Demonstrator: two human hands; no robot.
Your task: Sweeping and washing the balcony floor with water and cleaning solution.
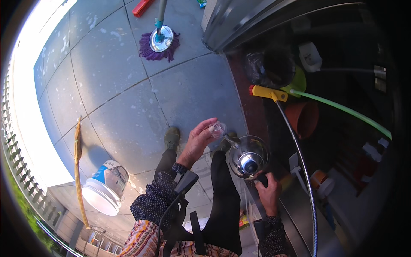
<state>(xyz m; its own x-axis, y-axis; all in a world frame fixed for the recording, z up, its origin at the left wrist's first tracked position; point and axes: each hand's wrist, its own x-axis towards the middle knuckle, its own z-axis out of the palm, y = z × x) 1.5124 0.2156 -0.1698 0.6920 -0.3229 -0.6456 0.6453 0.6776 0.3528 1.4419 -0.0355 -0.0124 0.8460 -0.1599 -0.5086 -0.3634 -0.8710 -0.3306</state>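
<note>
My right hand (269, 189) grips the dark handle of a shiny glass or metal teapot (239, 157), which has a round lid with a dark knob. The pot's spout points up and left. My left hand (199, 139) holds a small clear cup (219, 129) by its side, at the tip of the spout. Whether cup and spout touch, and whether liquid is flowing, I cannot tell. Both of my shoes stand on the grey tiles beyond the hands.
A purple mop (160, 40) and a red brush (142, 8) are on the tiles ahead. To the left are a straw broom (77, 144) and a white bucket (106, 189). A yellow brush head (266, 93), an orange-brown pot (301, 119) and a black bag (269, 67) lie right of the doorway.
</note>
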